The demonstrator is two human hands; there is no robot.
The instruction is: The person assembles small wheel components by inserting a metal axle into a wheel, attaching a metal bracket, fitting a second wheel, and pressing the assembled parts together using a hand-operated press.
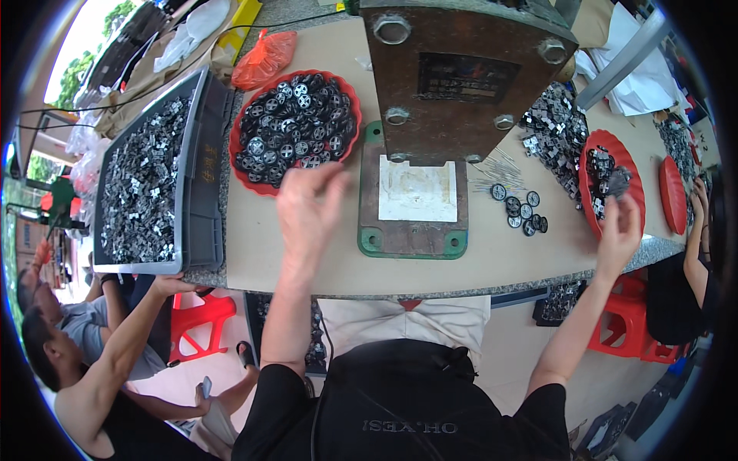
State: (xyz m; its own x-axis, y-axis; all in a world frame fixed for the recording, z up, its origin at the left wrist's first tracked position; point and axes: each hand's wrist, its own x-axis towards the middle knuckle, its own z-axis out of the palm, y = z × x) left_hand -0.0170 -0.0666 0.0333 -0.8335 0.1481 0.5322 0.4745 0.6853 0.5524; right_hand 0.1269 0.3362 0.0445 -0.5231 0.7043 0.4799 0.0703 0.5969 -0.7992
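Observation:
My left hand (309,207) is at the near edge of a scalloped red bowl (237,165) filled with small black toy wheels (286,127) with silver spokes. Its fingers are curled together, and whatever they may hold is hidden. Over at the right, my right hand (624,227) pinches a dark grey plastic part (618,182), slightly blurred. It is raised over a second red bowl (632,173), which contains small black and silver blocks (599,165). Between the hands stands a brown press head (469,84) above a green-cornered base plate (413,244) bearing a white pad (415,188).
Several loose wheels (529,209) and thin metal pins (500,170) lie right of the press. Behind them is a heap of blocks (555,134). A grey crate (204,177) of dark parts stands at the left, with an orange bag (265,60) behind. Co-workers sit on both sides.

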